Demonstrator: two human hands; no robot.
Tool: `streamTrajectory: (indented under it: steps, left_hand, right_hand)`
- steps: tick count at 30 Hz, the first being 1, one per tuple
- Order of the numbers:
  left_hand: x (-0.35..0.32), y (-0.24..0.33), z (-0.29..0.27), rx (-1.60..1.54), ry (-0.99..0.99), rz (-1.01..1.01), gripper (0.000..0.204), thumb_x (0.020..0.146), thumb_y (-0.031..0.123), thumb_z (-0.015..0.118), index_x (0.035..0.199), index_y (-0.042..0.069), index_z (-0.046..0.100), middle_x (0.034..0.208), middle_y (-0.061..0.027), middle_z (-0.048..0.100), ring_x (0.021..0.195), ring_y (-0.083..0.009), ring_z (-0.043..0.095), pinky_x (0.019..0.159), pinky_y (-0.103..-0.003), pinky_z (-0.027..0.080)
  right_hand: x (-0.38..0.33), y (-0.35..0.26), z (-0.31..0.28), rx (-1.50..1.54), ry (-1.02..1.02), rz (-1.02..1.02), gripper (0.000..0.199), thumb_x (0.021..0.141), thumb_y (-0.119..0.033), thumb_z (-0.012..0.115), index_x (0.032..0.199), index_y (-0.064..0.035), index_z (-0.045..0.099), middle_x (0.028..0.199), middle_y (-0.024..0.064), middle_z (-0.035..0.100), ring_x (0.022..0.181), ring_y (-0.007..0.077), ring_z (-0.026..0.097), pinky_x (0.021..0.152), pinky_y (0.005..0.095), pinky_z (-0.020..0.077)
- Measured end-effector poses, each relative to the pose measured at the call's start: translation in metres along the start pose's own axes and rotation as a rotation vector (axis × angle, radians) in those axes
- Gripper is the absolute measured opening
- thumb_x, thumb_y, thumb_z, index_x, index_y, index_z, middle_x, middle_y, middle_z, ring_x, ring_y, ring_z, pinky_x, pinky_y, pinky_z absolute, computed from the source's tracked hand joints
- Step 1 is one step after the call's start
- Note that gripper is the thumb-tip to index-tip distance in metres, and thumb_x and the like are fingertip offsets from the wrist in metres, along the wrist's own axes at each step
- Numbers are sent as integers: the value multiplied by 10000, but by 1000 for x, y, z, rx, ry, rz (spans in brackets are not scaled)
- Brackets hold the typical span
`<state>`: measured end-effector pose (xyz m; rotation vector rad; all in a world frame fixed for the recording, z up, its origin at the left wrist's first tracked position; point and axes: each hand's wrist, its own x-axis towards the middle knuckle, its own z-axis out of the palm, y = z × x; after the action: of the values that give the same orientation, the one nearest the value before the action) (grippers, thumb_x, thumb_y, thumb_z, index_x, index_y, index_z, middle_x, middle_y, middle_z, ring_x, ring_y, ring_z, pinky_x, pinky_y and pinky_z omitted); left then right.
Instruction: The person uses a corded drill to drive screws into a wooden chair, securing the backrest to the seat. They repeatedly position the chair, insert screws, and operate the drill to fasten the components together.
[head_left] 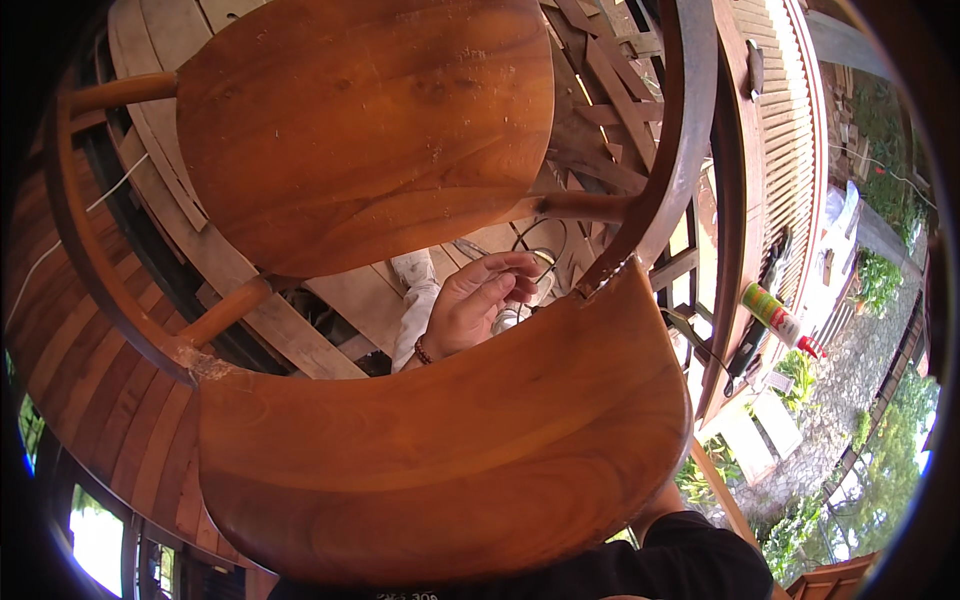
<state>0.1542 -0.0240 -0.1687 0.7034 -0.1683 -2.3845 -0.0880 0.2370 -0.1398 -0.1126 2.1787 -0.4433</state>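
Note:
A brown wooden armchair fills the middle, its broad curved backrest (450,440) nearest me and its rounded seat (370,130) beyond. Curved arms (85,235) run along both sides, with pale, rough patches where they meet the backrest. Through the gap between seat and backrest shows my left hand (485,295), a beaded bracelet at its wrist. Its fingers are curled against the thumb, close to the backrest's upper edge; whatever they may hold is hidden. My right arm (655,505) passes behind the backrest's lower right corner, which hides the right hand.
A green and white bottle (772,312) with a red cap lies on the right beside a slatted wooden surface (775,130). Loose wood strips (615,85) are piled beyond the seat. A dark cable (560,245) loops near my left hand. Planks (90,380) curve along the left.

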Motion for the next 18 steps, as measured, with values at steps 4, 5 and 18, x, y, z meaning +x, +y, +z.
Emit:
streamTrajectory:
  steps: [4, 5, 18]
  left_hand:
    - [18, 6, 13, -63, -161, 2, 451, 986, 289, 509, 1332, 2, 551, 1302, -105, 601, 1156, -206, 552, 989, -374, 418]
    - [21, 5, 14, -72, -201, -2, 483, 979, 320, 506, 1341, 3, 542, 1325, -108, 587, 1181, -210, 536, 996, -378, 410]
    - [-28, -37, 22, 324, 199, -351, 390, 983, 249, 509, 1297, 24, 564, 1224, -125, 605, 1121, -243, 564, 973, -392, 451]
  right_hand:
    - [-4, 7, 1, -28, -15, 4, 460, 777, -1, 709, 1206, 3, 541, 978, 121, 686, 817, 203, 678, 722, 326, 557]
    - [-5, 9, 2, -31, -20, 5, 459, 777, -2, 709, 1205, 3, 543, 978, 121, 686, 819, 203, 678, 724, 326, 556]
    - [-7, 32, 8, 26, -25, 17, 480, 756, -54, 725, 1207, -2, 570, 1001, 134, 699, 845, 217, 686, 762, 352, 547]
